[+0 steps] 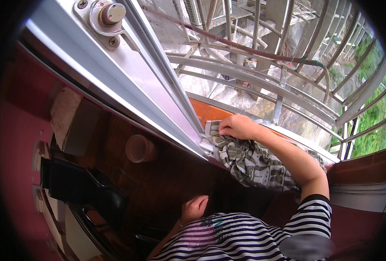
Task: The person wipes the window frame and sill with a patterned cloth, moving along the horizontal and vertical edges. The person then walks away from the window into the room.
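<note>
My right hand (238, 126) pinches one end of a patterned green, grey and white towel (261, 163) at the lower corner of the sliding window. The towel lies bunched along the window sill and hangs over its inner edge, below my right forearm. Beside the pinched end stands the white window frame (167, 114), and orange tiles (209, 111) show just beyond it. My left hand (194, 208) is held loosely curled in front of my striped shirt, away from the towel, with nothing visible in it.
A metal window latch (110, 16) sits on the frame at the upper left. Outside are metal security bars (255, 73) with a reddish hose (245, 49) across them. Inside, a plastic cup or bin (141, 149) and a black chair (82, 186) stand lower left.
</note>
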{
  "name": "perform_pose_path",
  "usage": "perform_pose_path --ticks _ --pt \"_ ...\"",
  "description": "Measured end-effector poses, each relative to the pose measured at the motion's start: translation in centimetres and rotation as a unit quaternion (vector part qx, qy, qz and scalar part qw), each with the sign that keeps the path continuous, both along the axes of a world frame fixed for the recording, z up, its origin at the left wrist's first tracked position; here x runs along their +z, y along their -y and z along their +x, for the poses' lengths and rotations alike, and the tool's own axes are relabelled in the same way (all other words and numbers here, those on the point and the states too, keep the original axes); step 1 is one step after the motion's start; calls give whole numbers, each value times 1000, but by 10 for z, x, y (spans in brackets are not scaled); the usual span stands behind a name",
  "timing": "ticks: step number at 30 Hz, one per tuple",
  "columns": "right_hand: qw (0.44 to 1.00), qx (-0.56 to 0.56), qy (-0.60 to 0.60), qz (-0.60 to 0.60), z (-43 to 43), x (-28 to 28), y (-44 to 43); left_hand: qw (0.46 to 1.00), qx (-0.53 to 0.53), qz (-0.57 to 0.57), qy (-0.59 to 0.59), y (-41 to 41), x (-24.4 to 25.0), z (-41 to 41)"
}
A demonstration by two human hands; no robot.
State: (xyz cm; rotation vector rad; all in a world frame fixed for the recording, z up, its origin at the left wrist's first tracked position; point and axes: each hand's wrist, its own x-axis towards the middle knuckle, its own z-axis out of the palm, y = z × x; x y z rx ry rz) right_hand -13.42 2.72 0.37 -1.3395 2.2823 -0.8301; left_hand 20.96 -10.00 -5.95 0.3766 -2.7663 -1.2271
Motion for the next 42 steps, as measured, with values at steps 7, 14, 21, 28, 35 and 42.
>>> perform_pose_path --ticks 7,14,21,28,35,42 --pt "996 -43 -32 -78 16 -10 11 999 -26 -16 -12 -6 2 -10" --pt "993 -21 -71 -91 18 -11 8 997 -49 -38 -35 -5 -2 -16" --pt "949 86 -303 15 23 25 24 999 -47 -25 6 -10 0 -13" --pt "941 135 -274 146 55 49 -31 998 -14 -31 -45 -14 -4 -14" --pt "983 3 -183 17 44 20 -9 998 -44 -36 -38 -16 -5 -12" --pt "990 -24 -127 54 40 17 22 997 -46 -40 -37 -14 -11 -9"
